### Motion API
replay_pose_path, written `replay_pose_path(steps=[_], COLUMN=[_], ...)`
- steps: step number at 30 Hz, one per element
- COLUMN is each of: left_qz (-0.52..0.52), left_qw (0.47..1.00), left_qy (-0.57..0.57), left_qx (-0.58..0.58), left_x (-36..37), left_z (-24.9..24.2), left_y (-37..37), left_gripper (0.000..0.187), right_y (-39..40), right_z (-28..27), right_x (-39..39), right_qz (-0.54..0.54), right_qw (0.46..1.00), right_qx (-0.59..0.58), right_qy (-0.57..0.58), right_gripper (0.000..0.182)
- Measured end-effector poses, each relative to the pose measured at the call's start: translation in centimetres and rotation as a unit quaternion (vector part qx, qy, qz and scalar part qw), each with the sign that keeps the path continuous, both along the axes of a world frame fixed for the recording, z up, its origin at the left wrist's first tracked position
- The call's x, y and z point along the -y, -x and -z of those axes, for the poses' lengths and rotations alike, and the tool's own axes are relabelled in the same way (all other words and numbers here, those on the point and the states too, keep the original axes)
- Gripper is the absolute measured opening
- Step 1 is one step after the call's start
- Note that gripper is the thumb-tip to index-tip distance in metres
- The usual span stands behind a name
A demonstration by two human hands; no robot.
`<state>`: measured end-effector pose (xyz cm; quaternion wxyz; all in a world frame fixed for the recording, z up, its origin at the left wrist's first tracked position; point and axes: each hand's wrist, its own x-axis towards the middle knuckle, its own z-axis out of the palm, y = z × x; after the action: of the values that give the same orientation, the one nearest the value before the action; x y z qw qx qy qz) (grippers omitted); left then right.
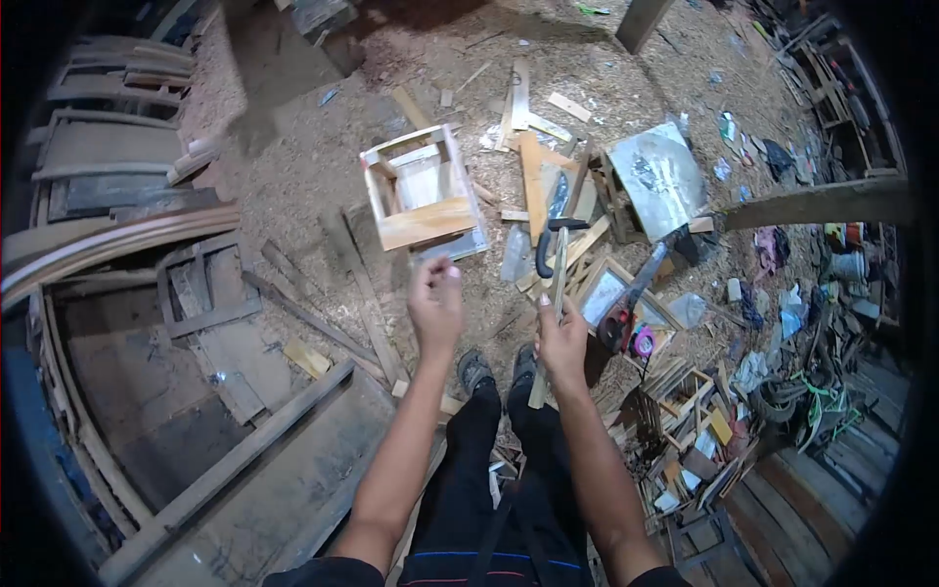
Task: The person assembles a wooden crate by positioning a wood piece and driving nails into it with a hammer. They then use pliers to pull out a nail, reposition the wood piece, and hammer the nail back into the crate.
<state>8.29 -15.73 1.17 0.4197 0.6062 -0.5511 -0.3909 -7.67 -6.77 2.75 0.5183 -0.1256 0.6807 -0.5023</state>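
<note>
My right hand [562, 342] is closed around a long thin wooden strip [559, 279], which runs from beside my leg up toward the wood pile. Behind its upper end shows a black curved handle [544, 256], apparently of a saw. My left hand [435, 303] is raised with its fingers curled and slightly blurred; whatever may be between them is hidden. Just beyond it stands an open wooden box frame [423, 223] with a pale front board.
A grey-topped stool or box [657, 181] stands at the right. Near my right hand lie a pink tape measure [642, 342] and a small wooden frame [597, 284]. Scrap wood fills a crate [690, 411]. A long beam [235, 470] borders the left side.
</note>
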Motion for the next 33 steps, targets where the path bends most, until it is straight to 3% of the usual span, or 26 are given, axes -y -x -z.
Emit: replay_pose_path(steps=[4,8,11,12,14,16,17,21,23,24,29,33], left_qz=[0.075,0.114,0.149,0.160,0.191,0.219,0.252,0.348,0.404,0.422,0.488,0.514], left_qw=[0.997,0.993,0.988,0.986,0.979,0.974,0.965,0.935,0.905,0.891,0.846,0.815], left_qy=[-0.011,-0.022,-0.032,-0.038,-0.061,-0.061,-0.071,-0.006,0.010,0.051,0.015,0.153], left_qx=[-0.003,-0.023,-0.009,-0.008,-0.022,-0.018,-0.007,0.072,0.129,0.160,0.216,0.220], left_x=[-1.4,0.0,1.0,1.2,1.9,2.5,3.0,7.4,10.6,12.2,18.2,20.0], left_z=[-0.9,-1.0,0.7,1.9,4.5,8.1,10.0,18.4,19.3,22.1,30.8,37.1], left_y=[7.3,14.6,19.4,21.1,24.2,26.9,28.3,34.4,38.5,40.3,47.9,50.3], left_gripper=[0.022,0.021,0.021,0.021,0.020,0.020,0.021,0.024,0.023,0.026,0.041,0.033], right_y=[4.4,9.3,13.4,14.8,17.5,21.6,23.4,29.4,32.9,34.4,40.7,42.1], right_z=[-0.1,1.7,4.3,4.1,6.0,10.2,11.8,18.0,22.7,25.4,34.2,35.7], right_x=[0.7,1.5,2.4,3.1,3.5,2.9,2.8,5.8,8.2,9.3,15.5,17.6], right_qz=[0.039,0.077,0.096,0.108,0.165,0.088,0.085,0.124,0.130,0.130,0.087,0.085], right_qw=[0.991,0.992,0.978,0.964,0.958,0.965,0.956,0.939,0.931,0.925,0.909,0.895], right_qx=[-0.127,-0.101,-0.181,-0.238,-0.231,-0.201,-0.227,-0.296,-0.321,-0.337,-0.385,-0.393], right_qy=[0.028,0.011,0.036,0.051,0.046,-0.146,-0.164,-0.124,-0.118,-0.116,-0.137,-0.193], right_gripper=[0.022,0.024,0.019,0.015,0.018,0.031,0.033,0.030,0.029,0.029,0.027,0.029])
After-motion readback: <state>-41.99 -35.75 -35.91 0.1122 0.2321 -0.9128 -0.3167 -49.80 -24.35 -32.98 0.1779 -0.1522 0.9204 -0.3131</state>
